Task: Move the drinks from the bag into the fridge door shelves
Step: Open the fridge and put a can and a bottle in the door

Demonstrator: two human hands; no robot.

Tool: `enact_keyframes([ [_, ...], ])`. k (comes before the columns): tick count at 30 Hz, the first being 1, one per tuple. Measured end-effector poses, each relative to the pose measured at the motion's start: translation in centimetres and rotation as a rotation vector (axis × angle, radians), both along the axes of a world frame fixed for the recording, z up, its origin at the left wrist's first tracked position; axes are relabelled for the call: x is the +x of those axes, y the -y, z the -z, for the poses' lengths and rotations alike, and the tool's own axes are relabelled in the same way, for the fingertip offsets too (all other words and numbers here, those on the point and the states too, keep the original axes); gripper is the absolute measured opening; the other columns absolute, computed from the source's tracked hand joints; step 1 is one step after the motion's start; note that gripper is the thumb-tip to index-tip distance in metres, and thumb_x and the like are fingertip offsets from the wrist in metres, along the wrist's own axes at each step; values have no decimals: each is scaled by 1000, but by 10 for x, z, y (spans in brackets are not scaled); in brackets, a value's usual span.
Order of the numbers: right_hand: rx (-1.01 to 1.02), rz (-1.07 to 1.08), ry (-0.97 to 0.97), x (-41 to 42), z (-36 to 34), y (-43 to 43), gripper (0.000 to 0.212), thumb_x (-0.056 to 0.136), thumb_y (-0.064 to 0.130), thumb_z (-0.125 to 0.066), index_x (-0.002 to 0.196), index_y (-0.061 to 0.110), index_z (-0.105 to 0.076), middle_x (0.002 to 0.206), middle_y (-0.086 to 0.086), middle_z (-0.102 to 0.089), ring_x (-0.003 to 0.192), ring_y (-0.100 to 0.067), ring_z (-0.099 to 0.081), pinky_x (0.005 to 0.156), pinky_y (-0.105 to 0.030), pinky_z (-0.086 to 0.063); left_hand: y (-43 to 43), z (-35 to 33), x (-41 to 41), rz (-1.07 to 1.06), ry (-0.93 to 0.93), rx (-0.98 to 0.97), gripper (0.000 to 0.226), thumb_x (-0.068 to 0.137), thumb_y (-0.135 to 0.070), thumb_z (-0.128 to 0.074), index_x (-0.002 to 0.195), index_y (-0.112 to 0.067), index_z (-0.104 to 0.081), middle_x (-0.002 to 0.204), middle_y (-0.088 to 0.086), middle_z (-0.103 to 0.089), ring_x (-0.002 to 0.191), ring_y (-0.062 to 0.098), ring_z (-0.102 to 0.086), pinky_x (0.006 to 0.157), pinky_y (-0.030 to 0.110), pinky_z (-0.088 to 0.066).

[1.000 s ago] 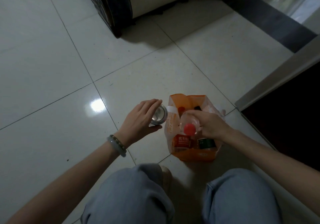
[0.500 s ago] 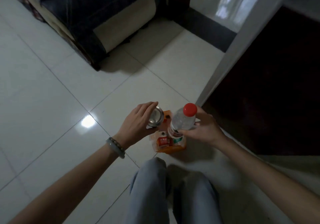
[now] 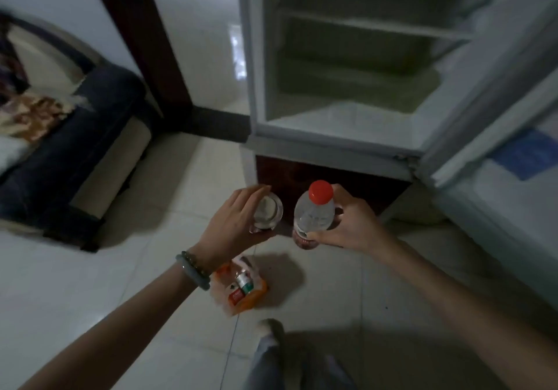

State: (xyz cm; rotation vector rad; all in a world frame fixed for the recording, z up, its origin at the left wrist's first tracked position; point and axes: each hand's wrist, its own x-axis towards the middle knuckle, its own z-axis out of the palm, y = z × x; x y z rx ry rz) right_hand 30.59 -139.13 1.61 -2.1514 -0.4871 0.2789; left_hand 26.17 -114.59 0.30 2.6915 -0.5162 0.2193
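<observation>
Status of transfer, drinks to fridge door: early; two items lifted, none shelved as far as the view shows.

Item 1: clear plastic water bottle with a red screw cap (image 3: 314,211). Held upright in the right hand (image 3: 347,226), fingers and thumb wrapped round its body. Position: in the air, in front of the dark panel below the open fridge, not yet at any shelf.

Item 2: silvery round metal can (image 3: 267,213), seen from its end. Held in the left hand (image 3: 234,223), fingers curled over its side and closed on it. Position: just beside the bottle, apart from it, at the same height.

Item 3: orange and white plastic shopping bag (image 3: 241,288), on the pale tiled floor (image 3: 90,284) below the left wrist. Contents still inside: at least one bottle with a green and red label; a count beyond that cannot be read from this view.

Destination: white open fridge (image 3: 347,72), interior shelves bare. White fridge door (image 3: 513,163), swung open at right; its shelves are blurred and mostly out of frame, so what they hold cannot be told.

Remaining, by judgement: carry both held drinks rightward to the door shelves, set them upright, then return to the bag for the rest.

Other: grey-green bead bracelet (image 3: 194,269) on the left wrist; dark blue sofa (image 3: 75,148) at left.
</observation>
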Motion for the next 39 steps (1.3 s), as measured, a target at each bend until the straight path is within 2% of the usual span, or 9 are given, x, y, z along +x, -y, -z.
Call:
enact_keyframes([
  [3, -29, 123, 41, -9, -37, 35, 66, 48, 53, -81, 100, 60, -41, 99, 40, -57, 93, 14, -56, 73, -14, -50, 31, -28, 25, 148, 24, -39, 80, 70, -43, -76, 135, -13, -41, 133, 8, -50, 117, 22, -48, 88, 30, -48],
  [7, -39, 338, 85, -31, -70, 82, 68, 50, 49, -82, 108, 45, -48, 100, 21, -64, 92, 5, -60, 77, -23, -51, 81, -54, 54, 364, 15, -96, 81, 69, -44, -78, 135, -13, -43, 132, 5, -50, 117, 23, -51, 93, 34, -49],
  [12, -31, 602, 82, -77, -99, 140, 67, 51, 42, -84, 108, 43, -50, 103, 15, -66, 94, 2, -62, 79, -25, -54, 152, -84, 75, 589, -50, -204, 79, 64, -37, -83, 130, -12, -48, 126, 4, -53, 113, 18, -51, 96, 17, -36],
  [17, -4, 828, 112, -114, -115, 188, 60, 53, 30, -87, 103, 29, -54, 97, 13, -67, 87, 1, -64, 69, -13, -50, 220, -103, 86, 768, -90, -226, 85, 62, -33, -85, 134, -15, -44, 131, 4, -50, 119, 21, -48, 101, 35, -41],
  [21, 20, 941, 113, -127, -127, 223, 57, 54, 32, -84, 103, 25, -55, 98, 10, -68, 86, 1, -65, 68, -15, -52, 265, -110, 94, 852, -65, -205, 84, 62, -32, -85, 133, -15, -45, 130, 3, -51, 118, 21, -47, 100, 30, -39],
  [25, 29, 970, 156, -112, -140, 258, 53, 52, 36, -83, 96, 33, -53, 96, 15, -66, 83, 9, -62, 62, -7, -47, 299, -115, 104, 882, -27, -192, 84, 62, -29, -86, 134, -12, -45, 130, 4, -50, 119, 20, -47, 100, 30, -39],
  [30, 35, 929, 205, -62, -139, 288, 61, 55, 28, -86, 105, 29, -51, 99, 14, -64, 88, 9, -60, 67, -8, -49, 311, -120, 125, 795, -6, -218, 81, 58, -23, -88, 129, -11, -50, 126, 4, -53, 115, 20, -49, 97, 25, -38],
  [35, 107, 824, 131, -3, -113, 295, 61, 57, 28, -86, 108, 28, -51, 100, 12, -65, 90, 1, -61, 73, -21, -52, 307, -122, 143, 648, -5, -211, 81, 59, -28, -88, 129, -13, -50, 127, 3, -53, 114, 18, -48, 94, 19, -34],
  [39, 111, 781, 54, 34, -83, 291, 57, 57, 31, -85, 104, 25, -53, 99, 8, -65, 91, -6, -63, 77, -31, -55, 299, -115, 153, 577, -25, -215, 82, 58, -27, -88, 129, -12, -49, 127, 6, -53, 116, 21, -48, 96, 27, -37],
])
